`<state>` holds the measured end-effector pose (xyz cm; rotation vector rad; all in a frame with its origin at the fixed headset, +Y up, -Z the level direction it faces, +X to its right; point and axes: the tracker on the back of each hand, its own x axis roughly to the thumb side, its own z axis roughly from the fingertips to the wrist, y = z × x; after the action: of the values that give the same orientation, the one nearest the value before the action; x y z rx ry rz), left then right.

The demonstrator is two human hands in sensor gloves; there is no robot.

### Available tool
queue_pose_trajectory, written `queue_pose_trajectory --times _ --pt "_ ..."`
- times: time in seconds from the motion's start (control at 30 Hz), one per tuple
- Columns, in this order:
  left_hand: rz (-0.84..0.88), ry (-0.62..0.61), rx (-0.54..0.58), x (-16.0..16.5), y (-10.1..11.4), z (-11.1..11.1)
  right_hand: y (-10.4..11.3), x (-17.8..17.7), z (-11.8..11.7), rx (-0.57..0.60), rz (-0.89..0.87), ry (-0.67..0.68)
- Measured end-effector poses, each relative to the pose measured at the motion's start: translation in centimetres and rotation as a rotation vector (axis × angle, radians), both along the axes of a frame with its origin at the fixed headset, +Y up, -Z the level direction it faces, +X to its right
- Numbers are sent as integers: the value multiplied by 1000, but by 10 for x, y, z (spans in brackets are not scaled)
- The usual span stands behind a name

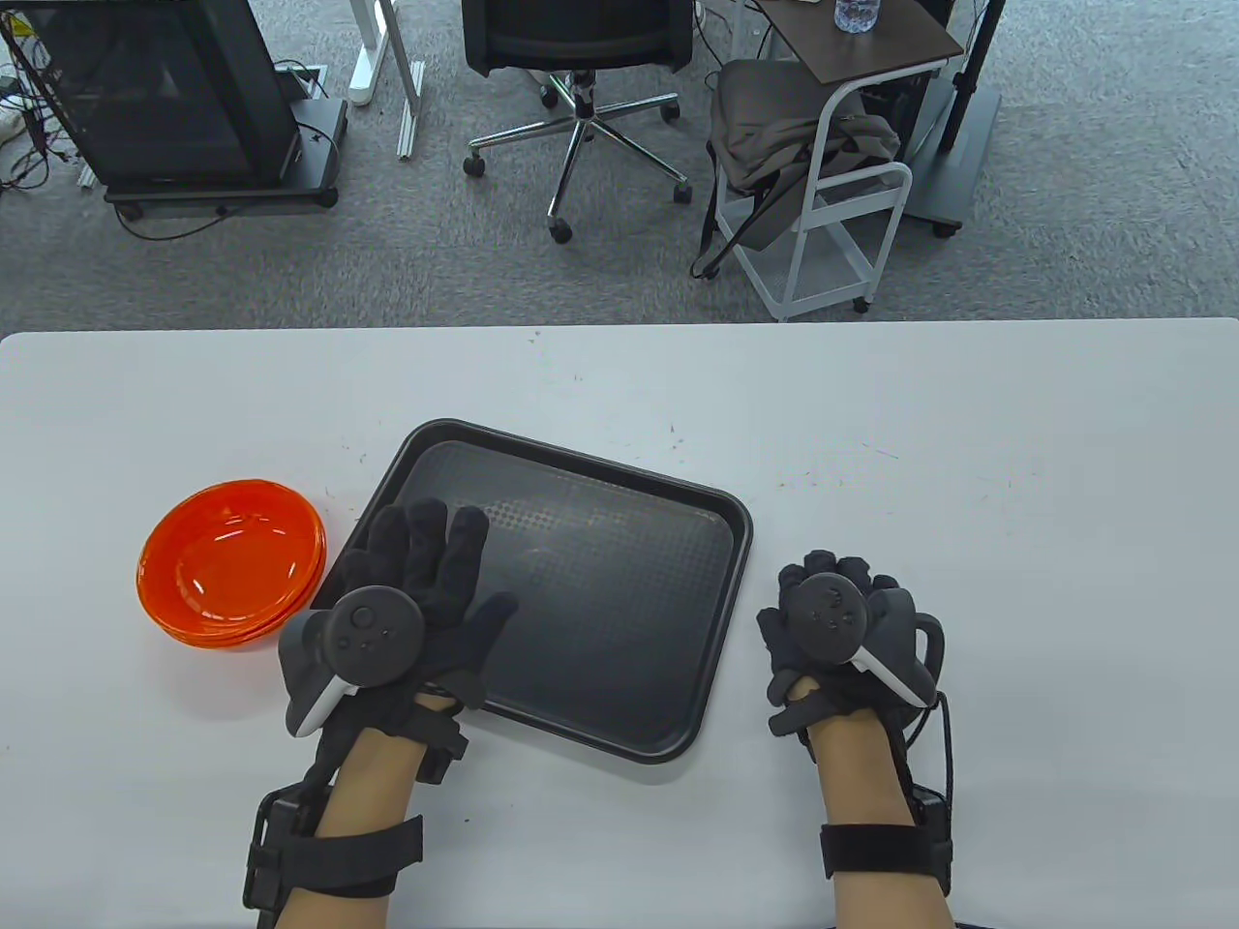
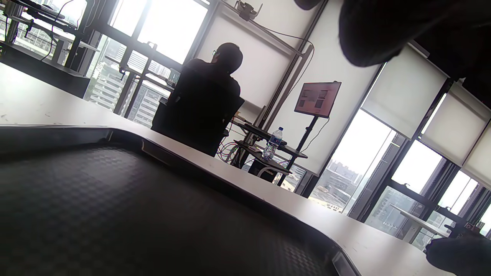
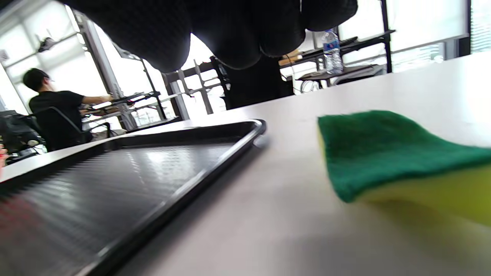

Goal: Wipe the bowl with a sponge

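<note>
A stack of orange bowls [image 1: 230, 561] sits on the white table at the left. A green-and-yellow sponge [image 3: 391, 153] lies flat on the table in the right wrist view; in the table view it is hidden under my right hand. My right hand [image 1: 823, 605] is just right of the black tray [image 1: 619, 581], fingers curled downward. In the right wrist view its fingertips [image 3: 230, 30] hang above the table, clear of the sponge. My left hand [image 1: 465, 561] lies with spread fingers over the tray's left part, next to the bowls, and holds nothing.
The tray holds nothing and shows in both wrist views [image 2: 115, 211] [image 3: 115, 180]. Beyond the table's far edge stand an office chair [image 1: 581, 58], a white cart [image 1: 832, 194] and a black cabinet [image 1: 165, 97].
</note>
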<state>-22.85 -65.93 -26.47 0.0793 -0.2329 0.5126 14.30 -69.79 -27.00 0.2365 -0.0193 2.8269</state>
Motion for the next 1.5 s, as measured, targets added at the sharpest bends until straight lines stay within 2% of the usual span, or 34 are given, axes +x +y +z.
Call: queue_pose_trajectory --times 0.17,0.3,0.53,0.7,0.97,1.3,1.5 --pt "-6 -3 -6 1 -1 0 15 -33 15 35 3 131" --pt "-12 -6 -15 3 -1 0 19 -53 24 -27 -11 202" --pt "-21 -9 -34 4 -3 -1 28 -74 34 83 28 274" --pt "-16 -1 -27 3 -2 -1 34 -81 40 176 32 304" --pt "-15 -2 -28 3 -2 0 38 -87 44 216 27 322" --pt "-9 4 -34 3 -2 0 38 -87 45 209 7 328" --pt "-20 -6 -74 5 -10 -2 29 -88 41 126 -13 347"
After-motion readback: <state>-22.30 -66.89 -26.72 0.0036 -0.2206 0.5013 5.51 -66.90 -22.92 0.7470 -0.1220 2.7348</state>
